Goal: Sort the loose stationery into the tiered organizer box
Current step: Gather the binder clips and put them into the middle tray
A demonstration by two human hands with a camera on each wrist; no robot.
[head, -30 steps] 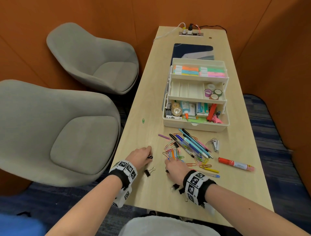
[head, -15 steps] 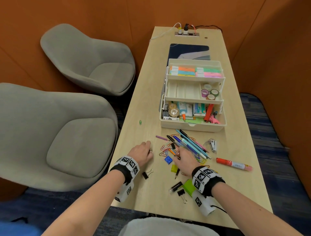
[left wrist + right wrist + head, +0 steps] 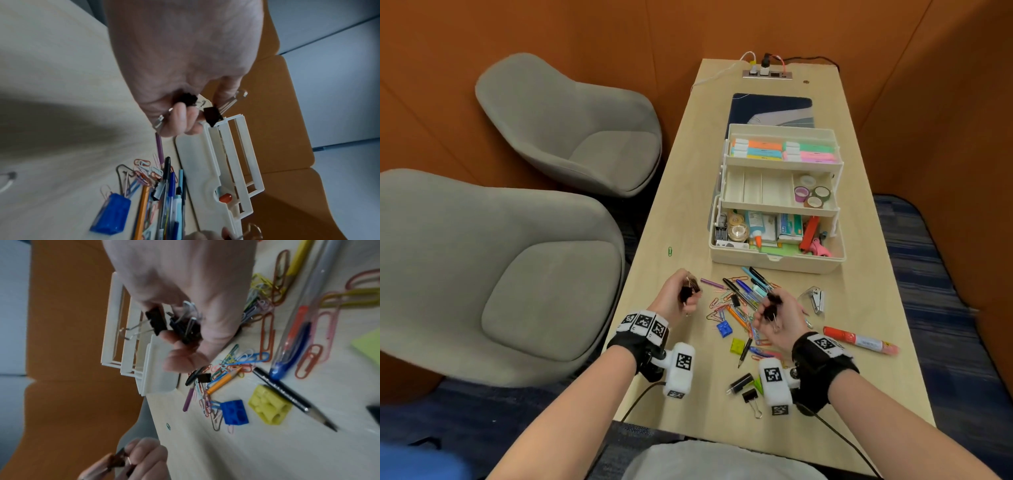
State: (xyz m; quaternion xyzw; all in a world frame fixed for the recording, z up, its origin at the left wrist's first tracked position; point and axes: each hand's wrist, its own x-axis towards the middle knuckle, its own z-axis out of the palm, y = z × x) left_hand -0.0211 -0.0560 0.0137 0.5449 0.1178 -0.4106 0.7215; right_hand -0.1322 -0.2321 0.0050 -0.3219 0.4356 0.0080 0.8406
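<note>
The tiered organizer box [image 3: 777, 263], cream plastic with three stepped trays, stood open on the pale wood-grain table [image 3: 688, 164]. All positions below are given from that box.

Both hands were raised above the table on the near side of the box. The left hand [image 3: 677, 298], toward the box's near-left corner, was curled round a small bunch of black binder clips [image 3: 211, 116] with silver wire handles; the exact number could not be told. The right hand [image 3: 780, 317], in front of the box's middle, was curled round a second bunch of black binder clips [image 3: 176, 324], again too tangled to count.

Between the hands and the box lay a loose heap of coloured wire paper clips [image 3: 722, 305] and several pens [image 3: 744, 291]. Nearer the person than the heap lay two brick-shaped plastic sharpeners: one blue sharpener [image 3: 724, 329] and one yellow sharpener [image 3: 737, 346], beside one dark pencil [image 3: 744, 353]. One metal staple remover [image 3: 816, 299] and one red marker [image 3: 859, 341] lay toward the box's near-right side. One green paper clip [image 3: 670, 251] lay alone left of the box.
</note>
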